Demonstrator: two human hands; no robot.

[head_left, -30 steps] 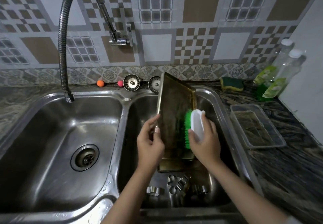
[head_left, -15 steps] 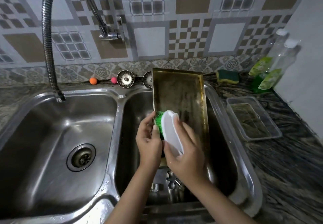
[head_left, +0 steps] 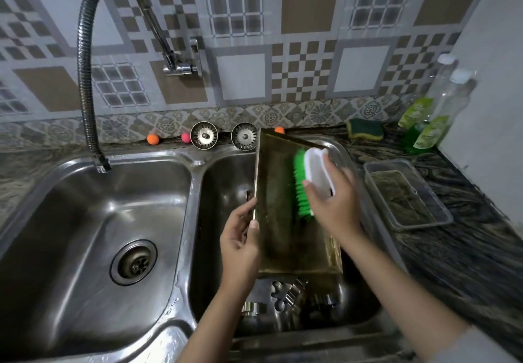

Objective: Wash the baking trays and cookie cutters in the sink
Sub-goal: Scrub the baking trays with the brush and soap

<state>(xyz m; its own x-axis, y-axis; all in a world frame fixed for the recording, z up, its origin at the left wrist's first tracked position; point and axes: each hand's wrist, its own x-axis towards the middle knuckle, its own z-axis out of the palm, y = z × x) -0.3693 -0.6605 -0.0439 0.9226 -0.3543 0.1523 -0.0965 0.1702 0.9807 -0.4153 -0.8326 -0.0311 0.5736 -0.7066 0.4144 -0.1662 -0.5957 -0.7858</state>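
Note:
A gold-rimmed, dark baking tray (head_left: 278,221) stands tilted on its lower edge in the right sink basin (head_left: 223,193). My left hand (head_left: 240,241) grips its left rim. My right hand (head_left: 334,204) holds a white scrub brush (head_left: 317,173) whose green bristles press against the tray's upper right face. Several metal cookie cutters (head_left: 285,294) lie on the basin floor below the tray, partly hidden by it and by my arms.
The left basin (head_left: 85,221) has a drain and the hose faucet (head_left: 87,79) above it. Two sink strainers (head_left: 203,135) and small balls sit on the back ledge. On the right counter are a clear plastic container (head_left: 407,193), a sponge (head_left: 365,129) and soap bottles (head_left: 435,119).
The brush has swept from the tray's lower left up to its upper right. The tray has turned more edge-on to the left, still held by my left hand.

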